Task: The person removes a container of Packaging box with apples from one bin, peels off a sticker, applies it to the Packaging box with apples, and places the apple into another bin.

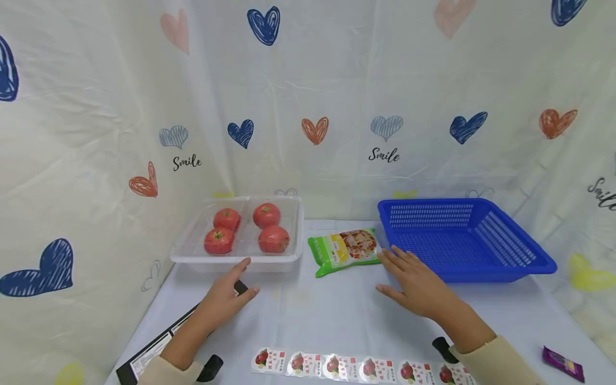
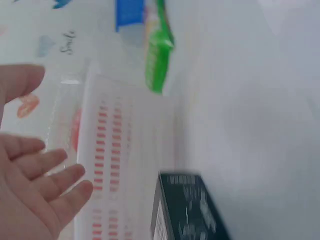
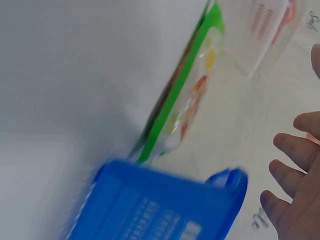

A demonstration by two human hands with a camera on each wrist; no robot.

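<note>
My left hand [image 1: 222, 299] hovers with spread fingers in front of a clear plastic tray [image 1: 245, 259] holding several red apples [image 1: 274, 239]. A long black box [image 1: 149, 350] lies under the left forearm. My right hand [image 1: 416, 283] is held out flat, fingertips overlapping the edge of a green food packet [image 1: 344, 250] in the head view. To its right stands a blue plastic basket [image 1: 462, 246]. In the left wrist view the left palm [image 2: 30, 200] holds nothing. The right fingers [image 3: 295, 175] are likewise extended and hold nothing in the right wrist view.
A strip of stickers [image 1: 339, 368] printed with red fruit runs along the near edge of the white table [image 1: 308, 315]. A small purple packet [image 1: 562, 364] lies at the far right. A curtain [image 1: 317, 69] with printed hearts hangs behind and at both sides.
</note>
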